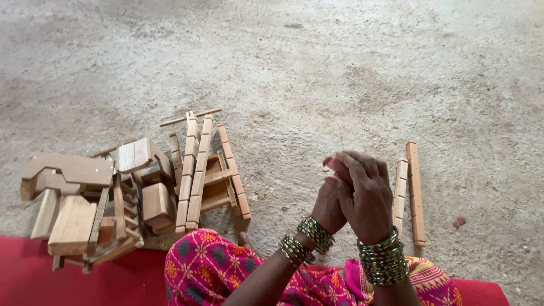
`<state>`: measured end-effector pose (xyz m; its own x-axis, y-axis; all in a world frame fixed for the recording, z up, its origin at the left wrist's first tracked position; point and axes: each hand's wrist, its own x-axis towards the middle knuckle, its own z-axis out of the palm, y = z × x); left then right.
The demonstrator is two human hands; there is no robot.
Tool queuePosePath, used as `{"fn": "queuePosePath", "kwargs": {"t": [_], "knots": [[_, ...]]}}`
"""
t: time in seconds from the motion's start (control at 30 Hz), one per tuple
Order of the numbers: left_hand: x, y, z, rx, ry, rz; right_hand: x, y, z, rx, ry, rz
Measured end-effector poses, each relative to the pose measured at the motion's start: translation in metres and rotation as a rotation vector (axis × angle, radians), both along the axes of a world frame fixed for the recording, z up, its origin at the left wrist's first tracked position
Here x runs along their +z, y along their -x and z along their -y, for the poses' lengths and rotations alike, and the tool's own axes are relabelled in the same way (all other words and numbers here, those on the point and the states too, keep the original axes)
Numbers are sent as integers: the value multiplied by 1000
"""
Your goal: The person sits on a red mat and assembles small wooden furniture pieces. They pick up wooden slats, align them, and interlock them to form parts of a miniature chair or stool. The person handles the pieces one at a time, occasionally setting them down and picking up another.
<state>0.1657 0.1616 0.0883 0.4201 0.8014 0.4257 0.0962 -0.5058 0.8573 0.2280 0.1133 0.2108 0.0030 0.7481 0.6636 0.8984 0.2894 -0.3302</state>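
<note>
My left hand [327, 208] and my right hand [365, 195] are raised together in front of me, above the floor. The right hand's fingers curl over the left hand's fingers, whose pinkish tips [335, 164] show at the top. I see no object between them. Both wrists carry stacks of green and gold bangles [383, 262]. Two long wooden slats [415, 192] lie side by side on the floor just right of my hands. My knee in pink patterned cloth [204, 269] is below and to the left.
A pile of wooden parts [122, 195] lies at the left: blocks, notched slats [195, 173], a small frame and thin sticks. I sit on a red mat [68, 283] along the bottom edge. A small reddish scrap [459, 221] lies on the rough concrete floor [317, 68].
</note>
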Motion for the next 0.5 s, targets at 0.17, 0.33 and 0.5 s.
{"fn": "queuePosePath", "kwargs": {"t": [0.17,0.33,0.5], "knots": [[0,0,4,0,-9,77,-3,-1,-2,-33,42,-48],[0,1,0,3,82,-31,-16,-3,-6,-128,116,-65],[-1,11,3,37,93,66,-44,-13,-16,146,143,-774]]}}
